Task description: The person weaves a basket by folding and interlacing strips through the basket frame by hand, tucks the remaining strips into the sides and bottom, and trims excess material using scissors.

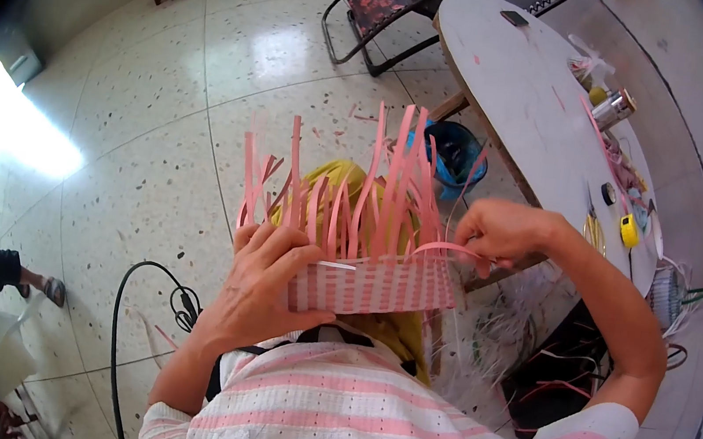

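On my lap rests a half-woven basket [378,285] in a pink and white check, its loose pink strips [396,181] standing up from the rim. My left hand [269,271] grips its left end, thumb along the lower side and fingers over the top. A short white strip [335,264] lies along the rim beside those fingers. Off the basket's right corner, my right hand [500,235] is closed on a pink strip [445,248] that bends out from the rim. Yellow-green cloth [339,175] shows behind the upright strips.
A white table [528,92] at the right holds a yellow tape measure [629,230], scissors [592,229] and a metal can [615,108]. Below its edge stands a lined bin [456,155]. A folding chair [388,7] is ahead; a black cable [115,339] and another person's foot [53,290] are at left.
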Available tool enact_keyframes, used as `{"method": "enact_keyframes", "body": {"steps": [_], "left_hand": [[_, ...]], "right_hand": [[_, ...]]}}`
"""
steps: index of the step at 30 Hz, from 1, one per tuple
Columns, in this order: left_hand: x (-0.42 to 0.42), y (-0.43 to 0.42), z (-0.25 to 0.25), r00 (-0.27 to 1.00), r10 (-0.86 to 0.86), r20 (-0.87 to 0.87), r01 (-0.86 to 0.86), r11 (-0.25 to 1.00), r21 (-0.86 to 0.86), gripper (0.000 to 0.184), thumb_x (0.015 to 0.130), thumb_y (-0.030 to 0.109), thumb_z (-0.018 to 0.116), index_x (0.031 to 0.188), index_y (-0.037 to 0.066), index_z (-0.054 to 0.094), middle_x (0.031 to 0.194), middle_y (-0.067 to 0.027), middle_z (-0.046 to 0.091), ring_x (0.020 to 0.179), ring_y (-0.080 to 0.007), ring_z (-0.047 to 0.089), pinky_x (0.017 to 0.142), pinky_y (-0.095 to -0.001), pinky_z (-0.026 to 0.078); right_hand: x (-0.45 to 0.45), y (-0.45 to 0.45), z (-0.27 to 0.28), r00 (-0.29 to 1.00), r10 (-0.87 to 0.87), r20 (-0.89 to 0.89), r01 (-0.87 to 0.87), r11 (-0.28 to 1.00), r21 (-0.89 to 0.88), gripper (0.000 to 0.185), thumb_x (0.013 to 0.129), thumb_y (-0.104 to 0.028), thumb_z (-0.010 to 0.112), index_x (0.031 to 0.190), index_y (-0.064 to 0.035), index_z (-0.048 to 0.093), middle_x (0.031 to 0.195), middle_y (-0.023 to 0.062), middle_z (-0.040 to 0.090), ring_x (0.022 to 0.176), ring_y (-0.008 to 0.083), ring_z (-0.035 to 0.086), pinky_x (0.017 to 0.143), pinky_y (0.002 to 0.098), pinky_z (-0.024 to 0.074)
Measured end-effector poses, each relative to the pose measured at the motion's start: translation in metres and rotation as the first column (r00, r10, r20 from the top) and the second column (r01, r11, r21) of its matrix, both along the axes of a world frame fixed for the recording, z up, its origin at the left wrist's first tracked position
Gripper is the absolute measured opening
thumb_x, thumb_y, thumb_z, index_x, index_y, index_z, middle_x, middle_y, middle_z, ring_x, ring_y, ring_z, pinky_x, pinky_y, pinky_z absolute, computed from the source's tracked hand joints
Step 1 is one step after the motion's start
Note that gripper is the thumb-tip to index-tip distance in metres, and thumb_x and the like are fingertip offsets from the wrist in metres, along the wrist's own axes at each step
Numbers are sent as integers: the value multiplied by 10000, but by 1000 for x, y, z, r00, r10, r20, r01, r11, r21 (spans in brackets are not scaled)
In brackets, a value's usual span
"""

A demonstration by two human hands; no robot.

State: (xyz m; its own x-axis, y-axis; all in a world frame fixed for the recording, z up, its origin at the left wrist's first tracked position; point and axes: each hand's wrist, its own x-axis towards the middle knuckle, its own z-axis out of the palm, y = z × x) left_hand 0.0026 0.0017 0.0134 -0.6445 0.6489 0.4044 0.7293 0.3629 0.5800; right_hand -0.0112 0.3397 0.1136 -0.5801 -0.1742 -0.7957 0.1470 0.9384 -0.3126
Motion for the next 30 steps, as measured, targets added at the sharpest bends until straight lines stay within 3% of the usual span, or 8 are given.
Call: {"method": "enact_keyframes", "body": {"steps": [4, 9, 11, 14, 18, 21, 26, 30], "left_hand": [[-1, 2, -1, 1000, -2, -9, 3, 1000, 10, 667, 576, 255, 937, 1156, 110, 642, 1102, -57, 591, 1082, -286, 556, 1031, -457, 336], [-3, 3, -3, 1000, 8, -2, -8, 1000, -16, 690, 566, 280, 953, 1163, 103, 656, 1128, -64, 596, 1098, -280, 552, 1053, -458, 334], [-3, 3, -2, 1000, 16, -1, -16, 1000, -19, 661, 586, 274, 932, 1159, 101, 650, 1125, -62, 592, 1110, -284, 548, 1039, -457, 332], [-1, 3, 1, 1000, 24, 10, -23, 998, -54, 661, 595, 288, 935, 1161, 95, 653, 1131, -64, 593, 1109, -282, 543, 1043, -457, 332], [4, 6, 8, 1000, 28, -9, -29, 996, -89, 716, 568, 327, 954, 1174, 89, 656, 1132, -71, 597, 1091, -285, 542, 1055, -458, 333], [5, 7, 7, 1000, 21, -15, -23, 994, -111, 756, 539, 345, 968, 1179, 84, 661, 1136, -79, 597, 1082, -290, 541, 1059, -456, 335], [10, 8, 5, 999, 3, -51, -8, 995, -96, 671, 585, 317, 932, 1147, 87, 646, 1089, -57, 587, 1065, -274, 546, 1011, -446, 338], [12, 9, 5, 998, -21, -57, 16, 996, -86, 669, 584, 310, 929, 1145, 83, 644, 1078, -59, 584, 1056, -273, 545, 1002, -438, 341]], "right_hand": [[31, 35, -35, 969, -235, 75, 247, 934, -257, 147, 952, -133, 675, 999, -9, 740, 720, 50, 712, 548, 48, 586, 525, 227, 474], [61, 36, -49, 939, -118, -324, 31, 965, -261, 203, 911, -118, 708, 1077, -1, 715, 837, 77, 720, 719, 177, 681, 677, 317, 556], [71, 14, -47, 447, 137, -884, -259, 966, 19, 359, 878, -129, 747, 1209, -19, 659, 1115, 150, 682, 1003, 305, 677, 850, 381, 558], [79, -23, -43, 428, -41, -903, -227, 962, -151, 480, 857, -152, 764, 1297, -40, 608, 1313, 178, 584, 1182, 384, 589, 958, 430, 519], [81, -58, -63, 402, -40, -915, -340, 921, -190, 535, 852, -199, 783, 1312, -10, 587, 1329, 177, 584, 1162, 371, 613, 943, 426, 527], [82, -70, -73, 335, 67, -940, -329, 943, -51, 705, 805, -328, 835, 1353, 23, 563, 1380, 201, 557, 1117, 369, 640, 936, 416, 536], [83, -77, -76, 521, 134, -843, -299, 954, -33, 889, 743, -520, 840, 1370, 36, 541, 1402, 210, 546, 1091, 377, 657, 905, 415, 545], [77, -78, -68, 646, 98, -757, -290, 949, -125, 801, 733, -464, 862, 1306, 15, 572, 1301, 190, 600, 1068, 376, 657, 872, 428, 544]]}}
